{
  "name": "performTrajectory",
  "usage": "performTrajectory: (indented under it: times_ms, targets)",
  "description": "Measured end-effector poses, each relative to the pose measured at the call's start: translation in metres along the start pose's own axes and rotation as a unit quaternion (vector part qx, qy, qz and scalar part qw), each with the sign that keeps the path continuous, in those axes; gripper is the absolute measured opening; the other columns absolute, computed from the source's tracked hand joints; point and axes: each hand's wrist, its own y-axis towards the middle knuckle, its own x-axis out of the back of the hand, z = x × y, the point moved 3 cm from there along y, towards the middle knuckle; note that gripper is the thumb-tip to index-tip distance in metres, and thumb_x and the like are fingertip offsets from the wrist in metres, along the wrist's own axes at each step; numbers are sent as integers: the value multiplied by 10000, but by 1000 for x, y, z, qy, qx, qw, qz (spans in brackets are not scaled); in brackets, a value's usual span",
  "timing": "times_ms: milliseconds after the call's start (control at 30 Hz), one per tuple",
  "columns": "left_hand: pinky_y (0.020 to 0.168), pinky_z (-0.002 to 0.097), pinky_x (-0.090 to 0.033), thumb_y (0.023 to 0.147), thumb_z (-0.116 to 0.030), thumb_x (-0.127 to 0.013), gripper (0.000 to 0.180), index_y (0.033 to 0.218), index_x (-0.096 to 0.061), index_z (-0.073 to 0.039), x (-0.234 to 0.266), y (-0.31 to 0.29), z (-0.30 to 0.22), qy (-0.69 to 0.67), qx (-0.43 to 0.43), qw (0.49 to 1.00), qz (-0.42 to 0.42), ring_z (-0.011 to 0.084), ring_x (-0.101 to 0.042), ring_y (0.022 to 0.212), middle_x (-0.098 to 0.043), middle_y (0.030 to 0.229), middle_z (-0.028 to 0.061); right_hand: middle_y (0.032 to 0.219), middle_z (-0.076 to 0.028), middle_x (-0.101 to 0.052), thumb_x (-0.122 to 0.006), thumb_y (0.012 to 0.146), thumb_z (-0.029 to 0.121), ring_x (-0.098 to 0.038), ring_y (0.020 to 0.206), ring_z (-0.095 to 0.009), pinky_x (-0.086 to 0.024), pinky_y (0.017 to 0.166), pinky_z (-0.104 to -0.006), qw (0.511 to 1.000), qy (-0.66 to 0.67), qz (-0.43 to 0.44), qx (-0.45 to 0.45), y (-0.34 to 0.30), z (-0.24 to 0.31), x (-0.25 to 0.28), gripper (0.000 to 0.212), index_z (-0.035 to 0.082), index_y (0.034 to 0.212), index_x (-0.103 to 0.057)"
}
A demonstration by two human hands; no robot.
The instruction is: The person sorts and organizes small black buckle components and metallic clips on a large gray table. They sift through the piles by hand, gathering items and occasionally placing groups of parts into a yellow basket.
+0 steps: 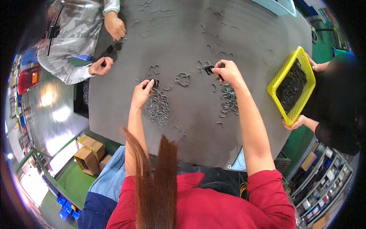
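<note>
My left hand (141, 94) pinches a small black part (155, 83) between thumb and fingertips, above the left side of a grey table (190, 126). Just below it lies a loose pile of small, thin, curved grey pieces (158, 108). Farther right, my right hand (228, 72) is closed on another small black part (209, 70), which sticks out past the thumb and finger. A second pile of curved grey pieces (228, 100) lies close under my right wrist. Between my hands is a small cluster of the same pieces (183, 79). The exact kind of these parts is too small to tell.
At the left, another person's hands (115, 26) work over dark pieces. On the right, a person holds a yellow plastic basket (272, 89) of dark parts against the table edge. A light blue tray (280, 7) sits at the far right. Cardboard boxes (89, 154) stand lower left.
</note>
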Motion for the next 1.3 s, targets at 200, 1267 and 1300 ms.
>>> performTrajectory:
  times_ms: [200,1267,1300]
  targets:
    - [503,211,-395,852,-376,-617,237,866,-594,-141,-79,-28,-57,-191,76,970,133,40,-496,596,-558,725,-45,605,-15,-570,-713,729,155,-533,466,-88,-304,373,-236,994,56,-86,-35,-45,-64,54,173,71,804,-582]
    - [1072,531,-140,955,-337,-358,515,1385,-285,-63,36,-57,154,266,-68,865,-420,338,-179,1358,-275,1444,134,1439,-108,-296,-503,888,350,-211,1358,-311,-133,1097,-486,828,-299,-337,332,-7,-126,-115,518,140,1346,-382]
    - [1071,538,-133,957,-344,-344,514,1390,-279,-75,39,-46,155,291,-57,858,-421,327,-170,1364,-265,1454,115,1440,-105,-296,-504,887,347,-208,1359,-313,-130,1096,-493,823,-291,-348,342,-2,-120,-117,514,143,1344,-386]
